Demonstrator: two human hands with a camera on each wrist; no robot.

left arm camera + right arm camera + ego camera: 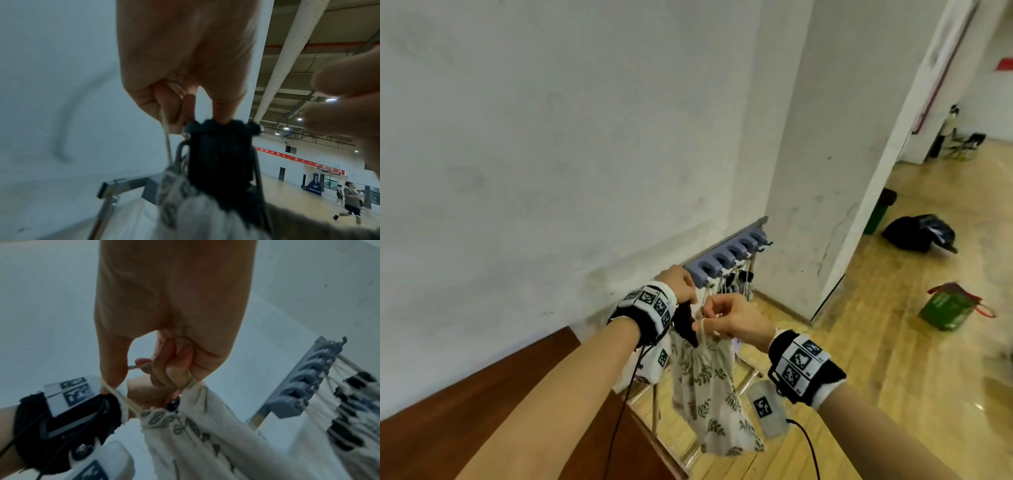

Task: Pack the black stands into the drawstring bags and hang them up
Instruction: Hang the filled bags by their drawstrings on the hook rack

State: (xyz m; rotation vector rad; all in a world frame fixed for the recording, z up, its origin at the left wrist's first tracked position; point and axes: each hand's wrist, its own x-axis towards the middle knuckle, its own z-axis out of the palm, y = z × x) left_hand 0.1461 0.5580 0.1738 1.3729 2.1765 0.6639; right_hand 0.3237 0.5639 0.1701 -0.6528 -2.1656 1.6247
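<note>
A cream drawstring bag [709,380] with a green leaf print hangs between my hands, just below the near end of the blue-grey hook rail [726,262] on the wall. A black stand [685,323] sticks out of the bag's mouth. My left hand [681,284] pinches the drawstring [167,142] with its fingers curled, right above the stand's top [220,155]. My right hand [732,317] grips the other cord [115,391] and the bunched bag mouth [191,389]. Other packed bags [353,404] hang from hooks further along the rail [304,381].
A dark wooden tabletop [465,411] lies at lower left with a metal frame [654,411] under the bag. A green bag [948,308] and a black bag [917,233] sit on the wooden floor at right. People move in the hall [349,203] behind.
</note>
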